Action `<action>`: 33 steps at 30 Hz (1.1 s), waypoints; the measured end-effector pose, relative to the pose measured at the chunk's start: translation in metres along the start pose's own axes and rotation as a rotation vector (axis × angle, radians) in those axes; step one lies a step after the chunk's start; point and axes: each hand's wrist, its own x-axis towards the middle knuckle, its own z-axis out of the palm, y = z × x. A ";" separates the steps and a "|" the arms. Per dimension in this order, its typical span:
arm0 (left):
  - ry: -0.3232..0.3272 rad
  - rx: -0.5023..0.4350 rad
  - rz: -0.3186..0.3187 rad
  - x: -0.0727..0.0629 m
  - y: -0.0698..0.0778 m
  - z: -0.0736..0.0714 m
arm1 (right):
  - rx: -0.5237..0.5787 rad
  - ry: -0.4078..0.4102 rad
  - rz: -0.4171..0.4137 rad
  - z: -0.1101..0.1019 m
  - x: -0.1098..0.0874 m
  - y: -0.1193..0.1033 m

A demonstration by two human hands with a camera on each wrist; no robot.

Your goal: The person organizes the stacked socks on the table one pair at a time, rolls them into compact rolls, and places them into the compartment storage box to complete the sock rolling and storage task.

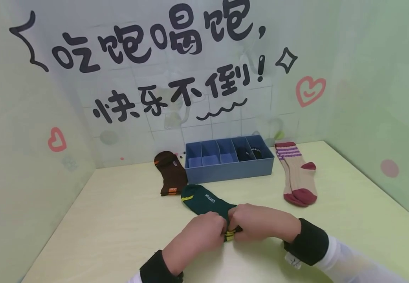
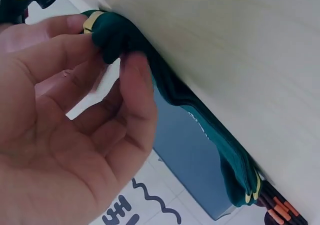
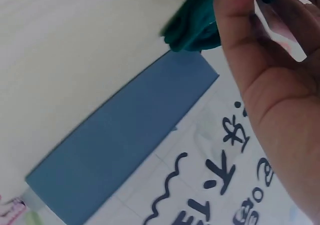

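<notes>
A dark green pair of socks (image 1: 204, 200) with yellow trim and the word COTTON lies on the table, toe toward the back left. At its striped cuff, my left hand (image 1: 204, 232) pinches the fabric from the left, thumb and fingers around it. My right hand (image 1: 257, 221) grips the same cuff from the right, knuckles close to the left ones. In the left wrist view the green socks (image 2: 175, 90) stretch away from the fingertips, their layers stacked. The right wrist view shows the green socks (image 3: 195, 27) partly behind my thumb.
Behind stands a blue organizer box (image 1: 229, 171) with several compartments; dark rolled socks (image 1: 244, 153) fill its right-hand ones. Brown socks (image 1: 171, 175) lie against its left end. Beige and maroon socks (image 1: 298, 175) lie to its right. Printed walls enclose the table (image 1: 119, 220).
</notes>
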 end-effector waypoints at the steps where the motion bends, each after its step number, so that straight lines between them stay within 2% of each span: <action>1: 0.007 0.034 0.009 0.000 0.000 0.000 | 0.036 -0.008 0.005 0.000 0.001 0.003; 5: 0.016 0.167 0.050 0.001 0.000 0.001 | 0.134 -0.044 0.025 -0.001 0.004 0.010; 10: -0.011 0.268 0.115 -0.001 -0.001 0.001 | 0.273 -0.090 0.135 -0.001 0.003 0.010; 15: -0.021 0.180 0.150 -0.003 -0.007 -0.002 | 0.471 -0.066 0.259 -0.002 0.003 0.012; 19: -0.074 0.056 0.129 -0.001 -0.011 -0.008 | 0.554 -0.031 0.300 -0.001 0.003 0.014; 22: -0.110 -0.002 0.120 0.001 -0.013 -0.011 | 0.553 -0.015 0.319 -0.001 0.002 0.014; 25: -0.095 -0.010 0.141 0.002 -0.014 -0.012 | 0.529 -0.007 0.324 -0.002 0.002 0.013; 28: -0.072 -0.009 0.152 0.002 -0.015 -0.012 | 0.461 -0.005 0.292 -0.004 0.002 0.012; 33: -0.091 -0.013 0.155 0.003 -0.016 -0.012 | 0.279 -0.008 0.187 -0.003 0.004 0.011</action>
